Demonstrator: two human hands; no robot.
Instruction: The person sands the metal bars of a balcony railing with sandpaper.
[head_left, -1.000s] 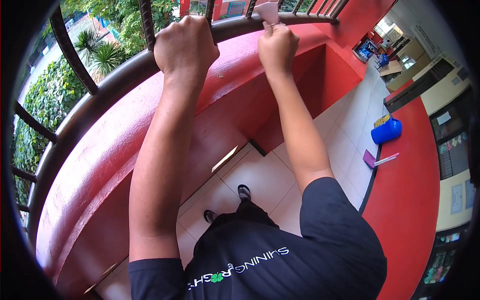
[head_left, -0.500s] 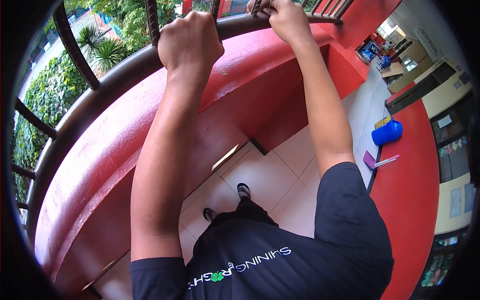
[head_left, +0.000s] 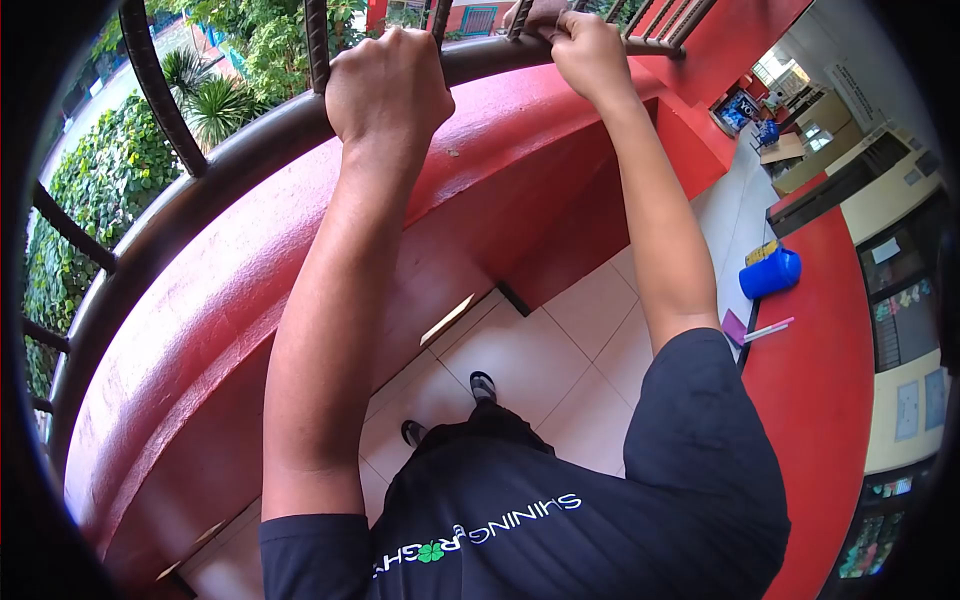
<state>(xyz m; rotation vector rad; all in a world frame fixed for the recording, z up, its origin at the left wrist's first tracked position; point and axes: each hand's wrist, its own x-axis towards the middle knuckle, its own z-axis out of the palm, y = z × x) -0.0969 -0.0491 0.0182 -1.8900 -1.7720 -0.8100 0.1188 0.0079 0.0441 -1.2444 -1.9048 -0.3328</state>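
My left hand (head_left: 388, 88) is closed in a fist at the dark metal railing (head_left: 255, 133), beside a ridged upright bar (head_left: 316, 45). Its fingers wrap over the far side, mostly hidden. Further right, my right hand (head_left: 590, 52) is closed above the same rail, near another bar (head_left: 519, 20). Something brownish shows by its fingertips at the top edge; what it is cannot be made out. Both arms are stretched forward over a glossy red curved ledge (head_left: 230, 235) below the railing.
Two feet in sandals (head_left: 483, 386) stand on pale floor tiles (head_left: 520, 345). On the right, a blue container (head_left: 770, 273), a purple item (head_left: 735, 328) and thin sticks (head_left: 768, 329) lie by a red floor strip (head_left: 815, 370). Green plants (head_left: 110, 180) grow beyond the railing.
Both hands appear slightly further right in view and remain closed at the railing. The brownish thing by my right hand shows a little more.
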